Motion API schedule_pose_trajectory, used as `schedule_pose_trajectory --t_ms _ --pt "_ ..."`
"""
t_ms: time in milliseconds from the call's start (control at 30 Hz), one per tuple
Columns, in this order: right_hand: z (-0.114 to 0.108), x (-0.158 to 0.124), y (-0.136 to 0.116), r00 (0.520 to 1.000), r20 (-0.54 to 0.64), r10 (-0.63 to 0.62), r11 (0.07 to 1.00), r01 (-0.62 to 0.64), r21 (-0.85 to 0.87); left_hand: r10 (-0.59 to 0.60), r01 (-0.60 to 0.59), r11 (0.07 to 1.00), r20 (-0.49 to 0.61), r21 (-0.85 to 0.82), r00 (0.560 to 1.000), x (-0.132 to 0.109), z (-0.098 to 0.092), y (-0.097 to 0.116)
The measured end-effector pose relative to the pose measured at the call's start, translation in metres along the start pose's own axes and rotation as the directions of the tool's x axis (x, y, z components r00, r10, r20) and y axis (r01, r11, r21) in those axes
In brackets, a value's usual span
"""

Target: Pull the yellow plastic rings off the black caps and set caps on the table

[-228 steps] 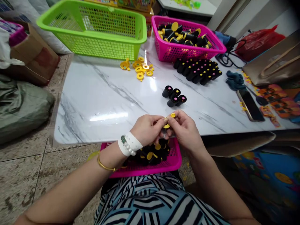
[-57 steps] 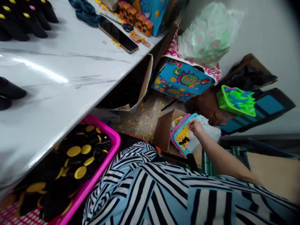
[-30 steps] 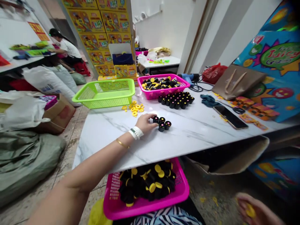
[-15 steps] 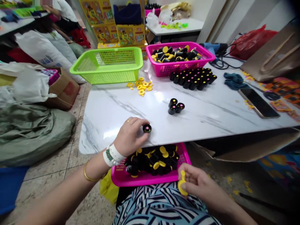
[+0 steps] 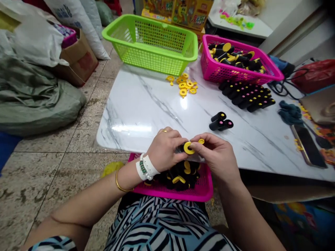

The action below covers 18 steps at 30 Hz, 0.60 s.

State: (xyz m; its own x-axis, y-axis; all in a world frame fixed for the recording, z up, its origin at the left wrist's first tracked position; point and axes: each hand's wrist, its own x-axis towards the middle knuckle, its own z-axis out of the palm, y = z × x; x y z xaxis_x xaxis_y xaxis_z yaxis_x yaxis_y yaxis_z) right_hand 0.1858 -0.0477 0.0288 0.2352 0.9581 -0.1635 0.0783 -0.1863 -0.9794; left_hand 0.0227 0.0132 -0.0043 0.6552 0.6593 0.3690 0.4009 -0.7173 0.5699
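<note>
My left hand (image 5: 165,149) is closed around a small black tube (image 5: 179,149) at the table's front edge. Against the tube's end sits a yellow ring cap (image 5: 186,147) with a small tab, pinched between the thumb and fingers of my right hand (image 5: 221,155). Whether the cap is seated on the tube I cannot tell. Below my hands, a pink basket (image 5: 172,196) in front of my lap holds many black tubes with yellow caps. Three black tubes (image 5: 217,124) stand together on the table to the right.
A green basket (image 5: 149,59) stands at the table's back left, near loose yellow ring caps (image 5: 183,92). Farther right are a second pink basket (image 5: 235,74) full of capped tubes, a block of standing black tubes (image 5: 246,96), a dark cloth (image 5: 290,112) and a phone (image 5: 309,144).
My right hand has risen from beside the lower basket, bringing the yellow ring cap up to the black tube in my left hand. The view has tilted down and turned left.
</note>
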Motion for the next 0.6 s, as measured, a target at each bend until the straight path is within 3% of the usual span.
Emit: schedule_pose_trajectory --t_ms 233,400,600 --pt "0.004 -0.003 0.002 0.997 -0.076 0.015 1.000 -0.014 0.010 0.002 -0.002 1.000 0.010 0.031 1.000 -0.001 0.001 0.000" --pt "0.004 -0.005 0.003 0.987 -0.121 -0.106 0.990 0.094 -0.101 0.004 -0.005 0.999 0.006 0.049 1.000 -0.002 0.001 0.000" --pt "0.000 0.004 0.012 0.996 -0.016 0.093 0.991 -0.091 0.098 -0.011 0.009 0.998 0.038 0.064 0.999 -0.001 0.001 0.001"
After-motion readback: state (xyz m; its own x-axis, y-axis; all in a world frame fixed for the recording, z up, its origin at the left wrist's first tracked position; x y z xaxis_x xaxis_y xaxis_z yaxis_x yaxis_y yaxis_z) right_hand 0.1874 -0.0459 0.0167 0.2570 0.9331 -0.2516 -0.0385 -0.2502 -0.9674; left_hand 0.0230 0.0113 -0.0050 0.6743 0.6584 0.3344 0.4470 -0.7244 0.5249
